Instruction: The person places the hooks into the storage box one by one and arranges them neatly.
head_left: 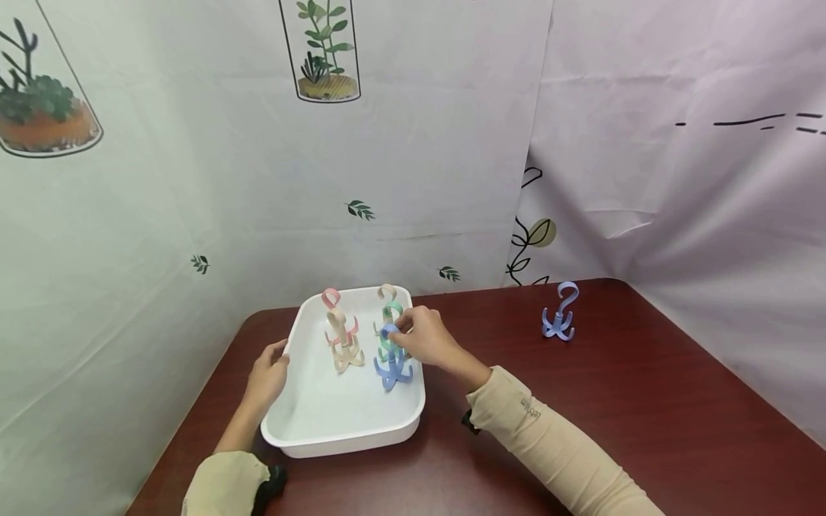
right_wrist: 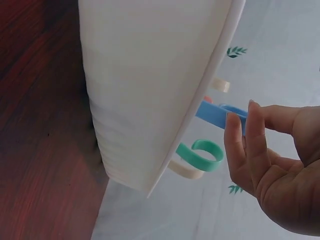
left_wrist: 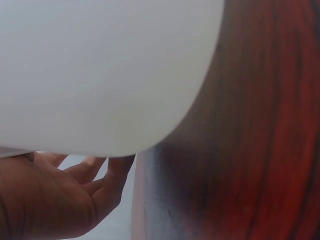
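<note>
My right hand point(head_left: 422, 335) pinches the curled top of a blue multi-arm hanging hook point(head_left: 391, 369) inside the white tray point(head_left: 342, 428), at its right side. In the right wrist view, thumb and fingertips meet on the blue hook's loop point(right_wrist: 215, 114). My left hand point(head_left: 267, 373) holds the tray's left rim, with fingers point(left_wrist: 117, 175) under the edge in the left wrist view. A green hook point(head_left: 392, 309) and a beige hook point(head_left: 387, 290) stand behind the blue one. On the tray's left side stand a pink hook point(head_left: 331, 297) and another beige hook point(head_left: 346, 355).
Another blue hook point(head_left: 558, 326) stands on the dark red wooden table point(head_left: 490, 322), right of the tray near the back edge. A light printed cloth point(head_left: 413, 158) hangs behind the table and along both sides.
</note>
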`<action>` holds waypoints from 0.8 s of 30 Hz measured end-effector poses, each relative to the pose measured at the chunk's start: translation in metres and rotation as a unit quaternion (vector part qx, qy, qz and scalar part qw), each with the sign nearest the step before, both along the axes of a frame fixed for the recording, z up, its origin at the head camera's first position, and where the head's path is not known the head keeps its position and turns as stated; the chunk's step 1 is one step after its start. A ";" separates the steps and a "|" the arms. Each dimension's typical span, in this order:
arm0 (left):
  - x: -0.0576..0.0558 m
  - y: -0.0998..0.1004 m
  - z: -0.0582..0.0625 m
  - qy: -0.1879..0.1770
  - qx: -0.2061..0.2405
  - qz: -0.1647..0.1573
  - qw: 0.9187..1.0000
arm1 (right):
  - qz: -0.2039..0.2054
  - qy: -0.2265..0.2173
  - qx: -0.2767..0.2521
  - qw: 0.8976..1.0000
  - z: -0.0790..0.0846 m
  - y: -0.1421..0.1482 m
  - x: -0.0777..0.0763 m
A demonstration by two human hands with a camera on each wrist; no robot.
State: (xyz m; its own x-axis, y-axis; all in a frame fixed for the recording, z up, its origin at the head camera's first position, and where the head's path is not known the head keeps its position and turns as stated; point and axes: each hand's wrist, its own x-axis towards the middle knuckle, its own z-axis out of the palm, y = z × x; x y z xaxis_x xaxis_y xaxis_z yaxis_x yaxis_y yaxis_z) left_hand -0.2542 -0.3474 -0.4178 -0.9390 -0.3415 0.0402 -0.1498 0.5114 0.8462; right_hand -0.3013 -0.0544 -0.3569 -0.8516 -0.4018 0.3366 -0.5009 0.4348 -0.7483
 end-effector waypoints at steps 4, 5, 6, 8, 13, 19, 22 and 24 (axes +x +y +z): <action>-0.001 0.001 0.001 -0.003 0.002 0.000 1.000 | -0.002 0.003 0.009 1.000 -0.001 0.001 -0.001; -0.001 0.001 0.001 -0.003 0.002 0.001 1.000 | -0.003 0.005 0.012 1.000 -0.002 0.002 -0.002; -0.001 0.001 0.001 -0.004 0.003 0.001 1.000 | -0.004 0.007 0.014 1.000 -0.002 0.002 -0.002; 0.000 0.001 0.000 -0.005 0.003 0.002 1.000 | -0.003 0.012 0.016 1.000 -0.002 0.002 -0.002; -0.001 0.001 -0.001 -0.005 0.006 0.007 1.000 | 0.003 0.017 0.014 1.000 -0.001 0.006 -0.001; 0.000 0.001 -0.004 -0.007 0.004 0.008 1.000 | -0.004 0.024 0.023 0.999 0.000 0.015 -0.002; 0.000 0.000 -0.003 -0.004 0.003 0.006 1.000 | -0.025 0.028 0.019 0.999 0.006 0.024 -0.003; 0.000 0.000 -0.002 -0.001 0.001 0.006 1.000 | -0.037 0.026 0.010 0.999 0.011 0.032 -0.003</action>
State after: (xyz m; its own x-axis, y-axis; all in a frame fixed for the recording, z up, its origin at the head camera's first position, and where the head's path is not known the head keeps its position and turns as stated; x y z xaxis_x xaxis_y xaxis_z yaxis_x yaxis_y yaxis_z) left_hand -0.2540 -0.3472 -0.4200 -0.9352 -0.3522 0.0373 -0.1573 0.5074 0.8473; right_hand -0.3044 -0.0227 -0.3455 -0.8609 -0.3453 0.3736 -0.5046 0.4865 -0.7132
